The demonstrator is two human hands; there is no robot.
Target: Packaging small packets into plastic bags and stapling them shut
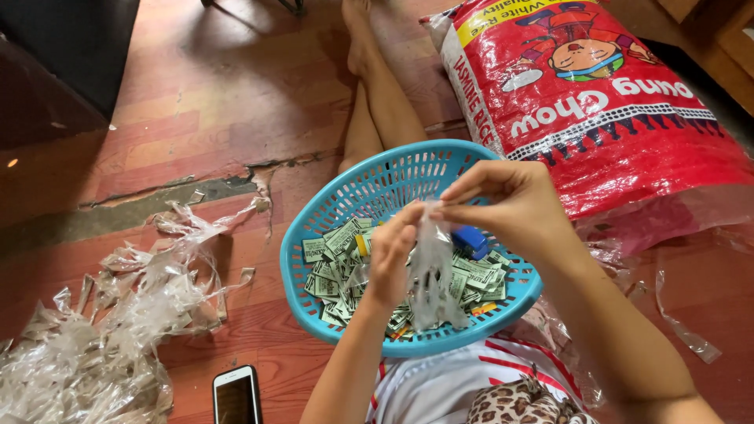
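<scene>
Both hands, left hand (390,259) and right hand (506,206), pinch a clear plastic sachet (430,271) above the blue basket (353,196); tearing appears underway, requiring opposing pulls.

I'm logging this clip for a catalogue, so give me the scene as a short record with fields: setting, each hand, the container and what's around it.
setting: red-brown wooden floor, person seated, basket on lap
left hand: pinches the clear plastic wrapper on its left side
right hand: pinches the top of the same wrapper
basket: turquoise, round, slotted wall
basket contents: small printed packets, a blue piece
left of basket: heap of torn clear plastic
near edge: phone, screen dark
behind right hand: large red sack
</scene>
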